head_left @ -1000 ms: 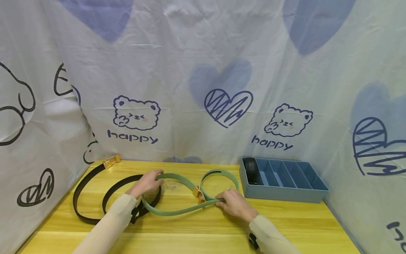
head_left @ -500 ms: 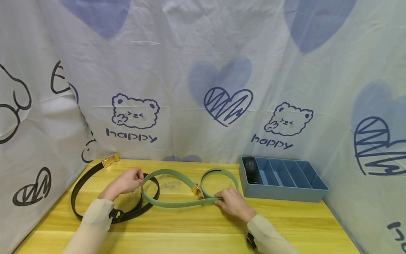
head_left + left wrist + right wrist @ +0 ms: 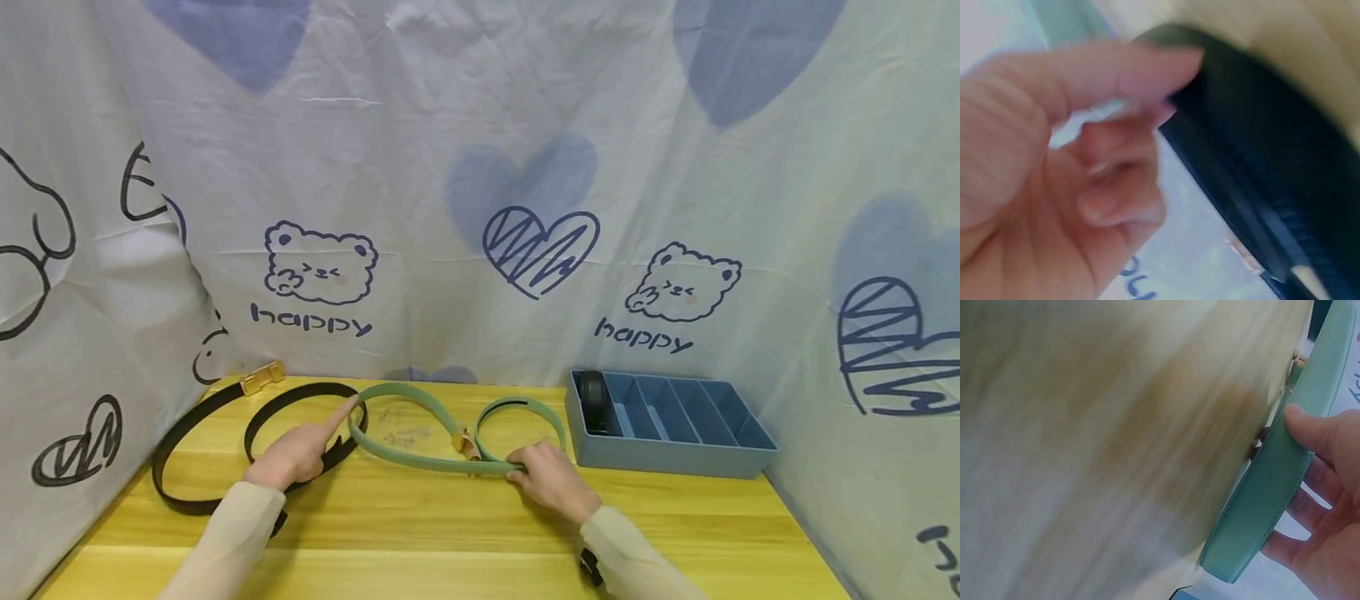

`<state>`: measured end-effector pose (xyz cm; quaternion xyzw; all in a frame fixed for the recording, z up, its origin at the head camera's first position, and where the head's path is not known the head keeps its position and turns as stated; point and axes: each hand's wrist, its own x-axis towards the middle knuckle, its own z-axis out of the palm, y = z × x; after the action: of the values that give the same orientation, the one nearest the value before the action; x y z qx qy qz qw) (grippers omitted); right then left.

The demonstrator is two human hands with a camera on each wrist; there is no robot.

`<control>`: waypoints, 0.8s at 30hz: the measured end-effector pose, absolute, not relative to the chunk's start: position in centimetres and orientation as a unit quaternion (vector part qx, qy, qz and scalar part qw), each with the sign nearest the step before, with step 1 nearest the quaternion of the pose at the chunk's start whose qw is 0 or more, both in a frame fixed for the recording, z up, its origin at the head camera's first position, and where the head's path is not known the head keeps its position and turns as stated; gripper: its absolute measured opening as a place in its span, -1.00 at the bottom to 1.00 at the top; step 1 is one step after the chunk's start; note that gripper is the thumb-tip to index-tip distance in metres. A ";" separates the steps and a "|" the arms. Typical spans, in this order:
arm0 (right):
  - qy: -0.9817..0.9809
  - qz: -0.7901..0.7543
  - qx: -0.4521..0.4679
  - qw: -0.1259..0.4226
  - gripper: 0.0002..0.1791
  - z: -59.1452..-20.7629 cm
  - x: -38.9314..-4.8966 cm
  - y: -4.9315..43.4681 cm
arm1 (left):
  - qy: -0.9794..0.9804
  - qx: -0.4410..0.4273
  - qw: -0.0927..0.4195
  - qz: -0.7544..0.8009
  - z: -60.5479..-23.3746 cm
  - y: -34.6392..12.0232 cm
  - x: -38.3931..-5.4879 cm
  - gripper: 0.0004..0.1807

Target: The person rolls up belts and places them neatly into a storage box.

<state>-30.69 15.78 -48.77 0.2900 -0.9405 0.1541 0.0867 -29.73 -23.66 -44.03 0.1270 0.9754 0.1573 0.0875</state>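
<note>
A green belt (image 3: 431, 462) stands on edge in two loops, its gold buckle (image 3: 465, 442) between them. At the belt's right part my right hand (image 3: 555, 479) pinches the strap, with the thumb on one face and fingers behind, as the right wrist view shows. My left hand (image 3: 292, 454) points its index finger at the far left bend of the green belt, where it meets the black belt (image 3: 174, 429); contact is unclear. In the blurred left wrist view my left hand (image 3: 1085, 169) has some fingers bent with nothing between them, beside the black belt (image 3: 1260, 144).
A blue-grey divided box (image 3: 675, 458) stands at the back right, with a rolled black belt (image 3: 594, 400) in its left compartment. The black belt's gold buckle (image 3: 262, 377) lies at the back left. A printed cloth (image 3: 450, 167) hangs behind the wooden table (image 3: 450, 542).
My left hand has left its grip on the green belt, drawn left, then extended its index finger back toward the bend. The left bends of both belts have shifted farther back. My right hand keeps its hold.
</note>
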 end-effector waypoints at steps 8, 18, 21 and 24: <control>-0.933 0.167 0.309 0.076 -0.93 -48.3 -30.6 16.0 | 0.990 0.098 -0.063 0.083 -45.2 -25.8 -32.3 -0.16; -0.932 0.246 0.267 0.020 -0.92 -48.0 -30.7 15.5 | 0.975 0.122 -0.142 0.120 -45.4 -20.0 -32.5 -0.69; -0.925 0.279 0.256 0.016 -0.92 -47.9 -30.6 15.4 | 0.957 0.214 -0.115 0.162 -45.6 -16.4 -31.7 -0.78; -0.916 0.296 0.268 0.037 -0.91 -47.6 -30.7 15.4 | 0.933 0.301 -0.076 0.182 -45.8 -13.2 -30.8 -0.79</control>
<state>-30.67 15.36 -47.64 0.2678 -0.9162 0.2959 0.0369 -30.82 -13.17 -45.84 0.3010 0.9331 0.1816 -0.0757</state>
